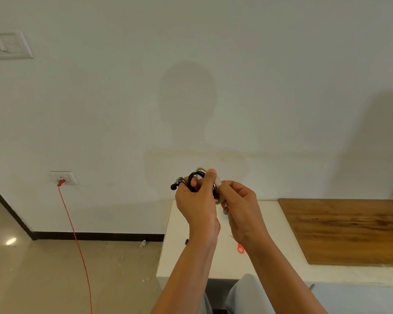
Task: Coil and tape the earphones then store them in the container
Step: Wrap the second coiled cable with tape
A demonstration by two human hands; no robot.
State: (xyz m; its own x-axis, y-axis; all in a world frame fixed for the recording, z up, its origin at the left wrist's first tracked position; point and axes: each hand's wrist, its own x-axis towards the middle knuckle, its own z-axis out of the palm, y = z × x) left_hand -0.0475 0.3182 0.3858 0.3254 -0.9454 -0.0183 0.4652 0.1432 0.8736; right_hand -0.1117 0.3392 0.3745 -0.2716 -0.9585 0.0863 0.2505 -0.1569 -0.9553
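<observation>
Black earphones, wound into a small coil, sit in the left hand, which is raised in the air above the far left corner of the white desk. The fingers of that hand curl round the loops and the thumb lies across the top of the coil. One earbud and a short bunch of cable stick out to the left of the fist.

The right hand is just beside the left one, touching it, with its fingers curled in. It holds a roll of pale, clear tape against the coil. Part of the roll shows above the left thumb and part below it, between the two hands. How far the tape is stuck to the cable cannot be told.

On the desk, under the right forearm, lies a red loop handle; the rest of that tool is hidden. A brown wooden board covers the right side of the desk, reaching its far edge.

On the wall to the left, a red cable hangs from a socket down to the floor.
</observation>
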